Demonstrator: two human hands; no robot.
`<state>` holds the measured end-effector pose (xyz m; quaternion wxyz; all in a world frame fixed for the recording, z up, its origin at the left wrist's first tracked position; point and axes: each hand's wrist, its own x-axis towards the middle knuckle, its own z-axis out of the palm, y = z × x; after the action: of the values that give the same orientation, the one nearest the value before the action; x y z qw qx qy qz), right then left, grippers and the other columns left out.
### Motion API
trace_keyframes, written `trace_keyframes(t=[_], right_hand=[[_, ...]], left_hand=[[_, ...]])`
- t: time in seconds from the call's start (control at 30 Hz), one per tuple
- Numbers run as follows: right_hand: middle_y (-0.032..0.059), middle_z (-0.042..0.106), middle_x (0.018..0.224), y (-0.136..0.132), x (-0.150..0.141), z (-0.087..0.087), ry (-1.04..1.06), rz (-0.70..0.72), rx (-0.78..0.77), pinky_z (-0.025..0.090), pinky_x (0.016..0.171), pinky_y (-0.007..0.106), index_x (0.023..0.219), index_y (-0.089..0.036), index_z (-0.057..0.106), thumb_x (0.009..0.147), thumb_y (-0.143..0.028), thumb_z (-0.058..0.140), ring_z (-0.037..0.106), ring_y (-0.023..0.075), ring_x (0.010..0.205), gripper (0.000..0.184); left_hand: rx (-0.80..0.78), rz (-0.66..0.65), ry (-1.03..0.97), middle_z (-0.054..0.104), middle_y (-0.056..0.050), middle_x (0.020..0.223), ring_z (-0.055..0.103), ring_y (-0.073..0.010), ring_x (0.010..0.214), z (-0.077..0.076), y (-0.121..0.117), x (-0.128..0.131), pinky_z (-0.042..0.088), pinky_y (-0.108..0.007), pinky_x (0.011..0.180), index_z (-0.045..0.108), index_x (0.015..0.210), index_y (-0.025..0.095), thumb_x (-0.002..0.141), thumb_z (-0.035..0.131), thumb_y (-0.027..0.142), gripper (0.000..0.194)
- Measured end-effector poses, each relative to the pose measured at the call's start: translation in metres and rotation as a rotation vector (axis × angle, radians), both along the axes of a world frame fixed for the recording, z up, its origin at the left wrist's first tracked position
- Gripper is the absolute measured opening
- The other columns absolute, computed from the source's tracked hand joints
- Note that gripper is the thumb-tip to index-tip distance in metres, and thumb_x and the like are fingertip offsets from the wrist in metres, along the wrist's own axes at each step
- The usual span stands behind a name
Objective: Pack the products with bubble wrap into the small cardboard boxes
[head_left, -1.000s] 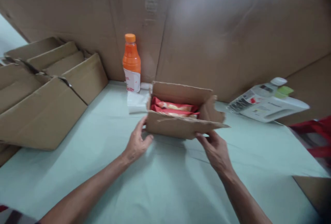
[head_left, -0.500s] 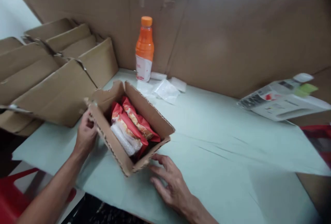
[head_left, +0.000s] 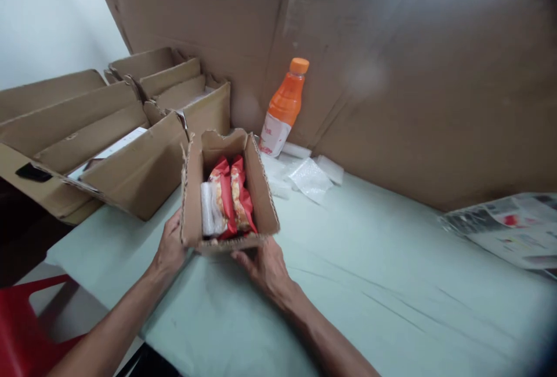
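Between my hands is a small open cardboard box (head_left: 264, 203), raised and tilted towards me. Inside it two red snack packets (head_left: 240, 203) stand side by side, with a roll of bubble wrap (head_left: 209, 211) at their left. My left hand (head_left: 172, 246) grips the box's lower left side, its fingertips hidden behind the cardboard. At the lower right corner my right hand (head_left: 266, 267) supports the box from below, the thumb at the front edge and the other fingers out of sight.
Several larger open cardboard boxes (head_left: 143, 180) stand at the left. An orange-capped bottle (head_left: 285, 104) leans by the cardboard wall (head_left: 413, 93), near bubble wrap pieces (head_left: 310, 178). A printed plastic pouch (head_left: 513, 229) lies at the right of the table (head_left: 369, 261). A red stool (head_left: 26, 319) is lower left.
My right hand has gone from loosely touching the near corner to holding the box from underneath. The box has turned, its open end now facing me more squarely. The view has shifted.
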<state>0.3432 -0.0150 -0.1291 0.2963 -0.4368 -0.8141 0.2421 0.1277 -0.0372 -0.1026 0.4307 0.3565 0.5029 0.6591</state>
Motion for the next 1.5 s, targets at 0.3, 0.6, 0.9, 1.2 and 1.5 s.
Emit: trace_keyframes(t=[0.3,0.6,0.9,1.2,1.5], right_hand=[[0.0219,0.059,0.134,0.082,-0.064,-0.008,-0.073,-0.175,0.068,0.050,0.102,0.048,0.145,-0.008,0.042,0.093,-0.022,0.051,0.057,0.0319,0.120,0.055],[0.0245,0.051,0.147,0.139,-0.088,0.005,-0.243,-0.240,-0.017,0.044,0.105,0.048,0.152,-0.003,0.036,0.093,-0.018,0.051,0.053,0.0338,0.129,0.062],[0.0226,0.048,0.152,0.155,-0.098,-0.004,-0.231,-0.179,-0.008,0.041,0.108,0.049,0.153,-0.004,0.036,0.095,-0.023,0.052,0.052,0.0342,0.131,0.063],[0.0265,0.051,0.147,0.148,-0.097,-0.004,-0.303,-0.132,0.067,0.042,0.107,0.044,0.151,0.002,0.035,0.098,-0.025,0.053,0.053,0.0324,0.130,0.063],[0.0155,0.053,0.149,0.046,-0.069,-0.014,-0.373,0.040,0.282,0.033,0.116,0.044,0.135,-0.011,0.056,0.102,-0.038,0.052,0.042,0.0291,0.140,0.043]], left_hand=[[0.126,0.031,0.220,0.063,-0.012,0.138,0.056,-0.0282,0.133,-0.013,0.060,-0.013,0.043,-0.042,0.114,0.056,0.139,0.021,0.080,0.076,0.045,0.067],[-0.048,0.398,0.212,0.070,-0.010,0.103,0.067,-0.0211,0.097,-0.041,0.166,-0.022,0.054,-0.040,0.097,0.067,0.108,0.014,0.074,0.074,0.035,0.041],[-0.029,0.489,0.350,0.066,-0.008,0.105,0.067,-0.0176,0.099,-0.068,0.163,-0.014,0.054,-0.036,0.097,0.053,0.129,0.016,0.078,0.067,0.022,0.053],[-0.021,0.368,0.624,0.071,-0.012,0.107,0.069,-0.0232,0.100,-0.065,0.155,-0.008,0.055,-0.039,0.095,0.063,0.115,0.016,0.076,0.059,0.021,0.040],[-0.027,0.122,0.919,0.068,-0.011,0.095,0.063,-0.0317,0.106,-0.036,0.136,-0.003,0.046,-0.051,0.107,0.066,0.083,0.018,0.070,0.054,0.023,0.018]])
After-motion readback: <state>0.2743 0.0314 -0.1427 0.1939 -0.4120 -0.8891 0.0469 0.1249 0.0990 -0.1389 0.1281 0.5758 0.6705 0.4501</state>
